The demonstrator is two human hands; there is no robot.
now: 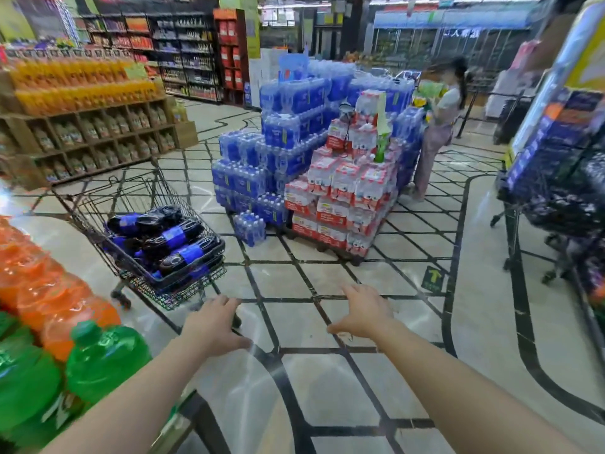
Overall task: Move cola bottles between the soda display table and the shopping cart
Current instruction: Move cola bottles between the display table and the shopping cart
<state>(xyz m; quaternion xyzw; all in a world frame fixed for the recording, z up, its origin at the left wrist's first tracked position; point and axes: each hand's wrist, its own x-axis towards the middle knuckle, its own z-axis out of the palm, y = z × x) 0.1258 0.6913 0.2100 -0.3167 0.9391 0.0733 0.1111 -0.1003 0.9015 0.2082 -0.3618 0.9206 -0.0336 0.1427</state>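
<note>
Both hands are empty and spread open, palms down: the left hand (214,326) hovers just short of the near end of the shopping cart (144,231), the right hand (363,314) is out over bare floor, well apart from the cart. The cola bottles (167,239) lie on their sides in the cart basket, ahead of the left hand, dark with blue labels, piled on one another. The bench (183,417) with the soda display sits beside and behind the left forearm, carrying orange bottles (49,296) and green bottles (104,362).

The step in hand looks like reaching into the cart for a bottle. To do it well, bring the right hand across so that both hands meet the topmost bottle, one near the neck and one under the body, since these look heavy and round. Lift it clear of the wire rim before swinging back toward the bench, and take the top one first so the pile beneath does not roll
</note>
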